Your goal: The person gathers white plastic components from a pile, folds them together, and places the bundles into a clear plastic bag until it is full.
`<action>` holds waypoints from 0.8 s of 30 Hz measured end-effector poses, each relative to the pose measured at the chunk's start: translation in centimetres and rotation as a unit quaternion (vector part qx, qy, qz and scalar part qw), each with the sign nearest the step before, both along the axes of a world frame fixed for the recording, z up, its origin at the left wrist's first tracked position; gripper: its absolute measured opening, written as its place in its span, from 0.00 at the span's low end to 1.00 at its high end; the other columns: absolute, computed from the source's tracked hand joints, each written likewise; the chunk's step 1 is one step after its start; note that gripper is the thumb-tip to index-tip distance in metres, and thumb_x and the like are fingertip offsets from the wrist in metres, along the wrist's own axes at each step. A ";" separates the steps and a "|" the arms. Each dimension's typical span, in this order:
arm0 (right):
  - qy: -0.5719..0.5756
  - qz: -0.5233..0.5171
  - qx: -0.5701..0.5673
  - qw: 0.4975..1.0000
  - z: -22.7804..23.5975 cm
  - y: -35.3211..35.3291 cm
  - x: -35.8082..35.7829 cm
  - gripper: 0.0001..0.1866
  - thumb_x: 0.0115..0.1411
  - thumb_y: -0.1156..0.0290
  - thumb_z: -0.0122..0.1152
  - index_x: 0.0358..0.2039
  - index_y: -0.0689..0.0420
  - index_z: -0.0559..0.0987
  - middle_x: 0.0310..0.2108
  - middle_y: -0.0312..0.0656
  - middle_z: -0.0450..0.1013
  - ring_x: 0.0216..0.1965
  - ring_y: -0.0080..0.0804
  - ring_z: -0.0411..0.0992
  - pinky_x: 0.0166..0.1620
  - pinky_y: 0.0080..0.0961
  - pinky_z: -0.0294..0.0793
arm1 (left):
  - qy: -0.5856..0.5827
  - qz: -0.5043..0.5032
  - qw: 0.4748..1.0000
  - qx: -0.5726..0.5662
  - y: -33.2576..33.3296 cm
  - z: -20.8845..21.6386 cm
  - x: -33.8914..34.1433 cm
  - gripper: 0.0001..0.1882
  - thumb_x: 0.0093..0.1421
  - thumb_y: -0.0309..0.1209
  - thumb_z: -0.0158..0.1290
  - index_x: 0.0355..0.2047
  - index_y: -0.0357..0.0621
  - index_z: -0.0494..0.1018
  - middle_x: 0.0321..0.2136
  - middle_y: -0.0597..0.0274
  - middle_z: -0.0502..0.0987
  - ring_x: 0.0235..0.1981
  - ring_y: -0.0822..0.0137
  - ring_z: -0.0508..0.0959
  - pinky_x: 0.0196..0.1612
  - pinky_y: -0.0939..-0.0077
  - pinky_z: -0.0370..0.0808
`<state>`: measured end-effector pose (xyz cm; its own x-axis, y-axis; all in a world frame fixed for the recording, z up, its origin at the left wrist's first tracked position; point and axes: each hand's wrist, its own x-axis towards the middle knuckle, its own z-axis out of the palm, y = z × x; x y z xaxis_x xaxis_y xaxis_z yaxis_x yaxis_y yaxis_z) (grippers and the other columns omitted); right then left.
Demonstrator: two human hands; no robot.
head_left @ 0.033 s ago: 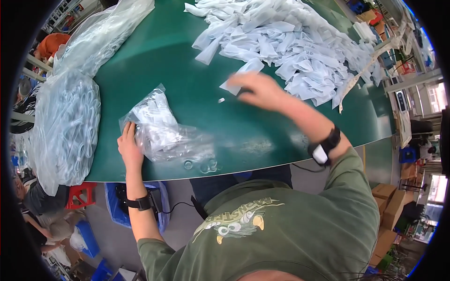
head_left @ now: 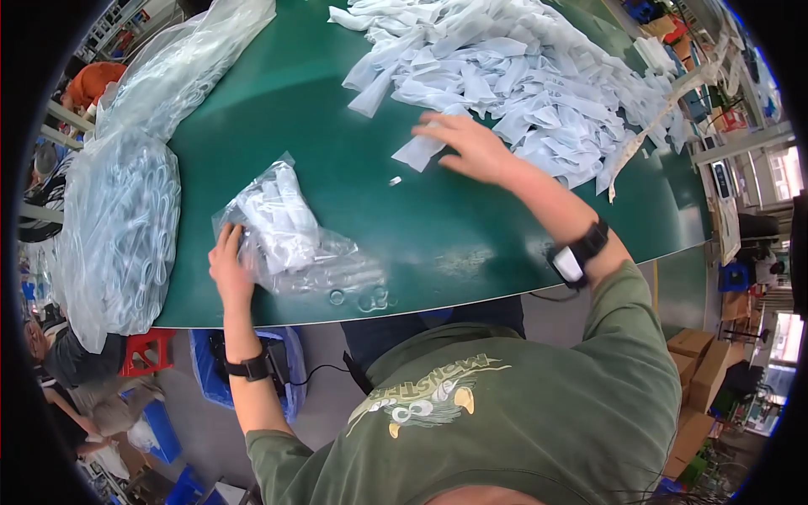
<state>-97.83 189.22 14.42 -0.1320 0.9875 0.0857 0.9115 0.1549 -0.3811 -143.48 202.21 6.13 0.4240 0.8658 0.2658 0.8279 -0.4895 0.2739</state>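
My left hand [head_left: 230, 265] is at the left edge of a clear plastic bag [head_left: 337, 269], its fingers on the film and closed on that edge. White folded pieces [head_left: 282, 215] lie inside this bag. My right hand [head_left: 471, 150] is over the middle of the table, fingers apart and slightly blurred. Beside its fingertips lies one pale blue-white fabric strip [head_left: 418, 153], apart from the bag. Behind it spreads a big heap of similar strips [head_left: 513, 76]. A tiny white scrap [head_left: 396, 181] lies between the bag and my right hand.
Large clear bags [head_left: 118, 227] packed with pale looped material line the left side of the green table [head_left: 278, 93]. Clear rings [head_left: 373, 298] lie near its front edge. Below are a blue-lined bin [head_left: 202, 370] and a red stool [head_left: 147, 352]. Cardboard boxes [head_left: 694, 379] stand right.
My right hand has shifted slightly right, its fingers spreading away from the single strip, which shows more fully. The bag's film has shifted a little under my left hand.
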 end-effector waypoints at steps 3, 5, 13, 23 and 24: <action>-0.056 -0.046 0.103 0.992 -5.0 0.7 3.2 0.23 0.52 0.75 0.64 0.50 0.47 0.78 0.51 0.39 0.74 0.54 0.42 0.69 0.56 0.37 0.69 | -0.082 -0.005 0.985 0.150 -1.3 4.0 1.0 0.25 0.54 0.19 0.49 0.54 0.42 0.71 0.56 0.52 0.72 0.52 0.56 0.74 0.56 0.65 0.67; -0.095 -0.051 0.095 0.990 -6.0 0.8 3.7 0.15 0.51 0.71 0.65 0.41 0.47 0.82 0.45 0.38 0.77 0.50 0.44 0.71 0.51 0.37 0.72 | -0.232 -0.036 0.968 0.090 -5.4 9.0 6.0 0.23 0.53 0.18 0.51 0.51 0.40 0.73 0.54 0.51 0.73 0.51 0.57 0.74 0.55 0.66 0.69; 0.059 0.031 -0.189 0.980 -4.4 1.4 -1.7 0.21 0.50 0.57 0.69 0.44 0.52 0.81 0.46 0.43 0.76 0.45 0.42 0.74 0.45 0.37 0.75 | -0.099 -0.156 0.983 0.018 -13.3 2.0 24.5 0.32 0.50 0.20 0.53 0.58 0.44 0.68 0.57 0.52 0.68 0.62 0.53 0.64 0.65 0.55 0.59; -0.093 -0.173 0.077 0.977 -7.8 5.4 3.3 0.16 0.51 0.67 0.66 0.42 0.51 0.79 0.45 0.42 0.74 0.43 0.39 0.75 0.46 0.34 0.75 | -0.210 -0.223 0.948 -0.085 -10.6 -1.0 23.3 0.22 0.51 0.18 0.54 0.48 0.43 0.76 0.47 0.55 0.73 0.53 0.52 0.71 0.57 0.58 0.66; -0.047 -0.144 0.107 0.983 -8.0 4.3 3.1 0.15 0.50 0.68 0.66 0.41 0.51 0.79 0.43 0.42 0.75 0.42 0.39 0.75 0.45 0.34 0.75 | -0.211 -0.216 0.949 -0.089 -10.6 -1.2 23.1 0.22 0.51 0.18 0.54 0.48 0.43 0.76 0.47 0.55 0.73 0.53 0.52 0.71 0.57 0.58 0.66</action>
<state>-94.70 193.48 6.46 0.1338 0.9460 0.2954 0.9585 -0.0479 -0.2809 -120.40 191.59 4.90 0.6384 0.6825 0.3560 0.3588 -0.6730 0.6468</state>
